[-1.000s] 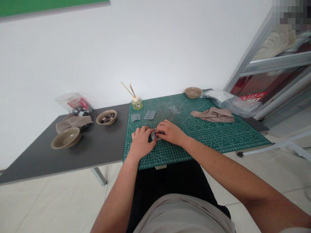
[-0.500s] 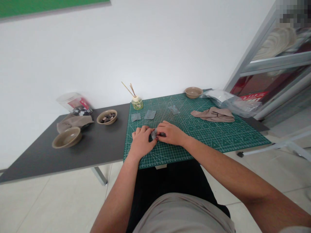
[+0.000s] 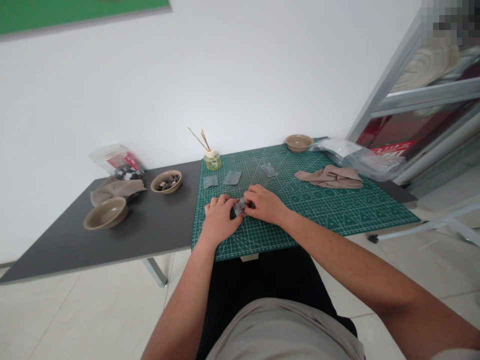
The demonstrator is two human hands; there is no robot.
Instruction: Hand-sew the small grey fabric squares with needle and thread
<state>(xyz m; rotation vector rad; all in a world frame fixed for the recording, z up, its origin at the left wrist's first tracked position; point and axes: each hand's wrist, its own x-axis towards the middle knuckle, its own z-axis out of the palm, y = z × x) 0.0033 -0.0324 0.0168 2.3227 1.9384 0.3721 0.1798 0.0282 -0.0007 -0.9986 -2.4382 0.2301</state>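
Note:
Over the green cutting mat (image 3: 262,235), both hands grip a small translucent plastic bag (image 3: 239,206) with a greyish look. My left hand (image 3: 220,220) pinches its left side between thumb and fingers. On its other edge my right hand (image 3: 264,204) is closed, with something dark showing at its fingertips, too small to name. Behind the hands lie two flat, greyish small bags, a left one (image 3: 210,181) and a right one (image 3: 232,177). Farther right is a clearer, crumpled bag (image 3: 269,169).
On the dark table (image 3: 161,225) to the left are a bowl of dark pieces (image 3: 167,182), a tan bowl (image 3: 106,214), a brown cloth (image 3: 118,189) and a clear jar (image 3: 116,159). A reed diffuser (image 3: 212,160), another bowl (image 3: 299,143), a cloth (image 3: 330,177) and a large plastic bag (image 3: 356,157) stand farther back.
My right fingers have shifted slightly at the bag's edge, and more of the bag shows between the hands. The rest of the view moves only slightly.

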